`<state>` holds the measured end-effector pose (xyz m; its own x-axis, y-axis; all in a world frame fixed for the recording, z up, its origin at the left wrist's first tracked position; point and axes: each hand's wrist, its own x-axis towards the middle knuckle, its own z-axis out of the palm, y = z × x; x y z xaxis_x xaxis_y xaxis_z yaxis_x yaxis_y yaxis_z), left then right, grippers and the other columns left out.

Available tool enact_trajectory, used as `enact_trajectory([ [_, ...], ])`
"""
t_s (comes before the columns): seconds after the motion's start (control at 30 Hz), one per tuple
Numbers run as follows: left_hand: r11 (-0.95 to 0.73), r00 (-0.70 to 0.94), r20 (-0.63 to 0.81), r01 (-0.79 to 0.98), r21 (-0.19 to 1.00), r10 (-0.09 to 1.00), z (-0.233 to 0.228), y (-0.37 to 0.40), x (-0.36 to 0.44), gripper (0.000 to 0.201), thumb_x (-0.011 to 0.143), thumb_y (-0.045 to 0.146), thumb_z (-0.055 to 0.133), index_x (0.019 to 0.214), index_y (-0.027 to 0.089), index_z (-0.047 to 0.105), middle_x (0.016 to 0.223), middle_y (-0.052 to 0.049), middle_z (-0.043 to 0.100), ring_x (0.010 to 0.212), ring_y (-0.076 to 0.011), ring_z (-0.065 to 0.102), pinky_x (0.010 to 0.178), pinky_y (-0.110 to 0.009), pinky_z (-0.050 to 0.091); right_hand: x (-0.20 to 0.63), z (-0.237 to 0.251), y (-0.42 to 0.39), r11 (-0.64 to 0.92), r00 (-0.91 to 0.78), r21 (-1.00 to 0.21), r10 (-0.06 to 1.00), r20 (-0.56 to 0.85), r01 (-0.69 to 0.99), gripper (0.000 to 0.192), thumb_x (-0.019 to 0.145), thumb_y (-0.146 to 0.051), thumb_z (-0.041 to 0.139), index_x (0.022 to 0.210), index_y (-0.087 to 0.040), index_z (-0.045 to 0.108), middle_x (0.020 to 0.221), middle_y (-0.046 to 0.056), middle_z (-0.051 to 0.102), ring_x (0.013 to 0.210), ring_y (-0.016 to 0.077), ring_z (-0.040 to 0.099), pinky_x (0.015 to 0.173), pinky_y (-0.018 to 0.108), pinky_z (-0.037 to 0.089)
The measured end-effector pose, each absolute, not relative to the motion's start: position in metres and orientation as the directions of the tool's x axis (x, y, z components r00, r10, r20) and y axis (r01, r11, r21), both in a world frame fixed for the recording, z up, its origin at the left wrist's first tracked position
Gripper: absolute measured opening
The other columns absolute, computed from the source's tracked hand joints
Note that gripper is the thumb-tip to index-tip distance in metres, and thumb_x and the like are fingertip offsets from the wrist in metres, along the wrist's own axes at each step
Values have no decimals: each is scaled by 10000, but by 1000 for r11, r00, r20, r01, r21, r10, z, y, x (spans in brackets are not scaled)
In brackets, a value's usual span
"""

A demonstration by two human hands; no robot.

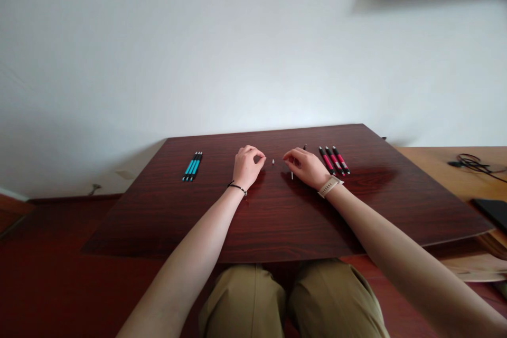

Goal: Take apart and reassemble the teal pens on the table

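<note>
My left hand (246, 167) rests on the dark wooden table (222, 222), fingers curled with thumb and forefinger pinched together; nothing shows between them. A tiny pale part (273, 160) lies on the table between my hands. My right hand (308, 167) is closed around a slim pen piece: its dark end (304, 146) sticks out beyond the fingers and a thin pale rod (292, 174) pokes out toward me. Three red-and-black pens (335, 160) lie side by side just right of that hand. Three blue-and-black pens (193, 166) lie together to the left.
A lighter wooden desk (443, 169) adjoins on the right, with a black cable (471, 161) and a dark flat device (493, 211). A white wall stands behind the table. My knees (293, 301) sit under the near edge.
</note>
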<state>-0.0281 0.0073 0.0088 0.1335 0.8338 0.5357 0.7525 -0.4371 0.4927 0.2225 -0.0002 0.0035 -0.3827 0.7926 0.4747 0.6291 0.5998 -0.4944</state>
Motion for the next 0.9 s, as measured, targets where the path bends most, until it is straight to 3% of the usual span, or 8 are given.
enact_trajectory([
  [0.27,-462,122,557,716,524,821,9,6,-28,83,932,196,746,871,248,767,1044,-63,727,1070,-265,648,1002,-414,506,199,7,10,610,-466,-295,771,433,735,273,1010,-240,658,1272,-205,728,1197,134,713,1139,309,645,1053,423,496],
  [0.43,-461,111,554,698,547,825,10,6,-29,87,929,179,738,876,242,768,1049,-64,731,1069,-258,665,1024,-417,514,183,17,20,525,-442,-217,832,334,823,332,991,-290,705,1301,-178,737,1216,166,729,1141,356,638,1013,469,488],
  [0.6,-477,94,563,655,586,821,11,5,-27,87,937,175,720,879,232,748,1042,-68,740,1041,-243,683,984,-388,534,173,9,19,492,-413,-217,851,324,843,134,1012,-286,686,1083,-217,775,1133,144,755,1087,337,662,914,427,497],
  [0.7,-491,94,553,599,633,828,10,4,-25,88,977,198,670,919,236,724,1021,-56,759,991,-220,705,966,-364,540,174,4,16,509,-416,-251,842,343,823,94,1023,-272,673,1006,-221,749,1071,127,773,1032,307,685,877,389,496],
  [0.9,-508,77,539,468,723,839,11,2,-22,72,997,232,640,950,233,695,982,-27,785,930,-184,732,913,-316,553,179,9,5,481,-291,-536,868,403,693,42,1002,-272,692,1016,-258,729,939,25,818,828,226,749,762,312,505],
])
